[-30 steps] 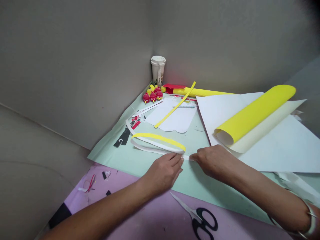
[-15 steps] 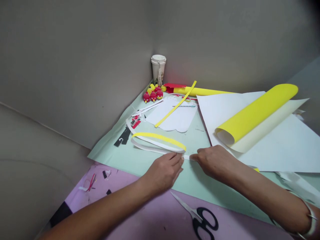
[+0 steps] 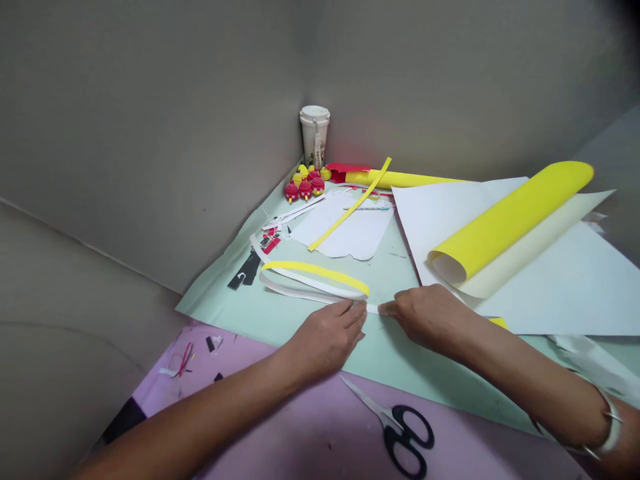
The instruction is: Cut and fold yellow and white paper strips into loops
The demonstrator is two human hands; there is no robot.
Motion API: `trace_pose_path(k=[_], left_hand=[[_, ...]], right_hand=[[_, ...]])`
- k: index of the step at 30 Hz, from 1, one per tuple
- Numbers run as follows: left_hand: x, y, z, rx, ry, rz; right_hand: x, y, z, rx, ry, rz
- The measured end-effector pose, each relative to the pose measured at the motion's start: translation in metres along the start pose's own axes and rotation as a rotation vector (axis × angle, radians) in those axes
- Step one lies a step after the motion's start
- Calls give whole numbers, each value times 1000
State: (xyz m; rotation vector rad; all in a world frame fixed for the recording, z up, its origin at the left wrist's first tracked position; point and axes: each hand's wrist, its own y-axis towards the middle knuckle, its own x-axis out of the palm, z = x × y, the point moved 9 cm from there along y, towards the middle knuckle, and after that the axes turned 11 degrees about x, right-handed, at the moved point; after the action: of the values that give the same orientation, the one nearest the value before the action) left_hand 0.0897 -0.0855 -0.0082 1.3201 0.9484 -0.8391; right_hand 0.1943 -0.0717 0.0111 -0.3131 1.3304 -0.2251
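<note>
A long paper strip [image 3: 320, 271], yellow on one face and white on the other, lies curled into a flat loop on the pale green sheet. My left hand [image 3: 327, 337] is closed at the loop's right end, fingertips pressed together on the strip. Just to the right, my right hand [image 3: 425, 315] pinches the strip's white tail against the sheet. A short white stretch shows between the two hands. Below them, scissors [image 3: 400, 427] with black handles lie slightly apart on the pink surface, touched by neither hand.
A rolled yellow sheet [image 3: 510, 227] rests on large white paper [image 3: 565, 287] at the right. Farther back are a loose yellow strip [image 3: 350, 205], red and yellow ball-shaped pieces [image 3: 305, 189] and a lidded cup [image 3: 315, 137] against the grey walls. Black scraps [image 3: 246, 270] lie left.
The whole view has shifted slightly. Both hands keep their hold on the strip, in nearly the same place.
</note>
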Motion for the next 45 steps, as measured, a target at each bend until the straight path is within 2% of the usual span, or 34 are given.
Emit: trace_pose_path(k=[7, 13, 19, 24, 28, 32, 45], left_hand=[[5, 0, 4, 47, 32, -18], [5, 2, 0, -14, 1, -58], [13, 10, 7, -28, 47, -128], [19, 16, 14, -75, 165, -160], [22, 21, 16, -190, 220, -214], [19, 26, 18, -265, 213, -190], [20, 35, 19, -267, 239, -212]], right_hand=[[2, -2, 2, 7, 7, 29], [2, -3, 1, 9, 33, 21], [2, -2, 1, 7, 27, 24], [4, -3, 1, 2, 37, 23], [4, -4, 2, 0, 54, 27], [6, -5, 2, -5, 70, 20], [13, -2, 2, -12, 65, 57]])
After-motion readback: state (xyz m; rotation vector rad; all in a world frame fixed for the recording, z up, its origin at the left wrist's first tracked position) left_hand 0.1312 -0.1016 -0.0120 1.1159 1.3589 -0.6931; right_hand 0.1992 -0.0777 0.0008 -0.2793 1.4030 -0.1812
